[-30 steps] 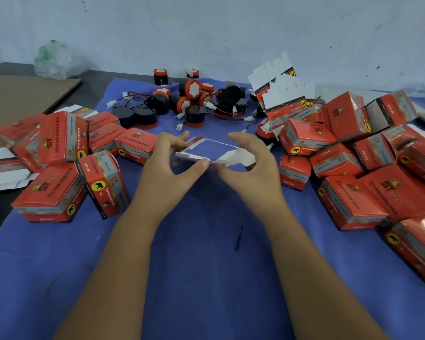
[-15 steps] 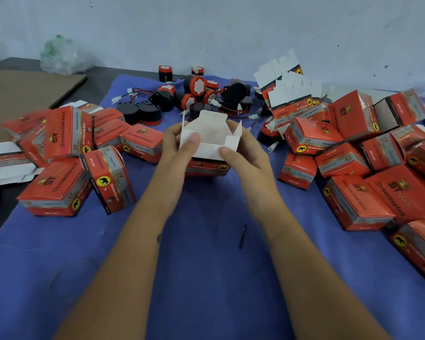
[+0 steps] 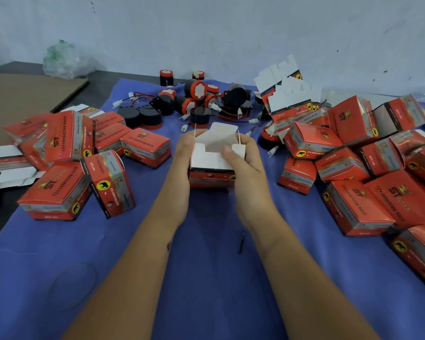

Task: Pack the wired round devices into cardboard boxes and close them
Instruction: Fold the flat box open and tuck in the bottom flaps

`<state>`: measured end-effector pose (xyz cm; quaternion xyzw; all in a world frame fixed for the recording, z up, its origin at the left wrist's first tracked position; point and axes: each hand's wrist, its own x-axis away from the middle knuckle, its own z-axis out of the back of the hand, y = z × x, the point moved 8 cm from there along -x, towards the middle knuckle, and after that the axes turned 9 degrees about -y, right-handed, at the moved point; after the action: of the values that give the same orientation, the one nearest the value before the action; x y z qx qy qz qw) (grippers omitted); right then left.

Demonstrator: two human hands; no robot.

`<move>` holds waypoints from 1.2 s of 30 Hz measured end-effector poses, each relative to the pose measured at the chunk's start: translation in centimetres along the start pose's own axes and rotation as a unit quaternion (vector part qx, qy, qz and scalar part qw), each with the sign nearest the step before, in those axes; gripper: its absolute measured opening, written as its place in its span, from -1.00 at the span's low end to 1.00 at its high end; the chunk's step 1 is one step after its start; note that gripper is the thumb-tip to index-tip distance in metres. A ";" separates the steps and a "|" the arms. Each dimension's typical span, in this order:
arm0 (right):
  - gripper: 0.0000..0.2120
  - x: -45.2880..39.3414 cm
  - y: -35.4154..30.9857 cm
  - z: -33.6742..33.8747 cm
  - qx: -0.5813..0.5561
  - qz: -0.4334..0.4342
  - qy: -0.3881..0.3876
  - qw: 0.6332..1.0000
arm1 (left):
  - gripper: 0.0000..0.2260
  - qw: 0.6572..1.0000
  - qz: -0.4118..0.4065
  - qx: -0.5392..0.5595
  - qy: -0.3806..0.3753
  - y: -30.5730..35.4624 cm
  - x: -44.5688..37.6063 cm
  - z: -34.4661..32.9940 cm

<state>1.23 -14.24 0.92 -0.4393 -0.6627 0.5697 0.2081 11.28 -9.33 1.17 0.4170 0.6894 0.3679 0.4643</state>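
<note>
Both hands hold one red cardboard box point(image 3: 210, 177) upright over the blue cloth, its white flaps standing open at the top. My left hand point(image 3: 182, 163) grips its left side. My right hand point(image 3: 245, 160) grips the right side, thumb pressing a white flap inward. Whatever is inside the box is hidden. A heap of black and red round devices point(image 3: 196, 99) with red wires and white plugs lies behind the box near the wall.
Closed red boxes lie piled on the left point(image 3: 59, 192) and on the right point(image 3: 358, 204). Flat unfolded boxes point(image 3: 287, 94) lean at the back right. Brown cardboard sheet point(image 3: 22, 99) and a plastic bag point(image 3: 64, 60) sit far left. A small dark piece point(image 3: 241, 244) lies on the cloth.
The flat box blank has been opened into a box shape and turned upright. Both hands now wrap its sides, and the right thumb has moved onto a top flap.
</note>
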 end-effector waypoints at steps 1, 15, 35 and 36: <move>-0.79 -0.1 0.1 0.0 -0.010 -0.005 0.002 1.000 | -0.60 1.000 -0.003 0.023 0.007 0.1 0.0 0.1; -0.70 0.3 -0.1 0.1 -0.011 -0.028 -0.007 1.000 | -0.72 0.987 -0.042 -0.147 0.049 1.1 0.4 0.0; -0.85 0.2 -0.6 -0.3 -0.044 -0.015 -0.050 0.998 | -0.81 0.995 -0.010 -0.080 0.051 0.6 0.4 0.4; -0.82 0.2 -0.7 -0.2 -0.010 -0.013 -0.049 0.999 | -0.81 0.994 -0.012 -0.102 0.045 0.6 0.4 0.3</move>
<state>1.04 -13.89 1.61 -0.4041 -0.6835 0.5810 0.1785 11.60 -8.73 1.49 0.3424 0.6729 0.4494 0.4775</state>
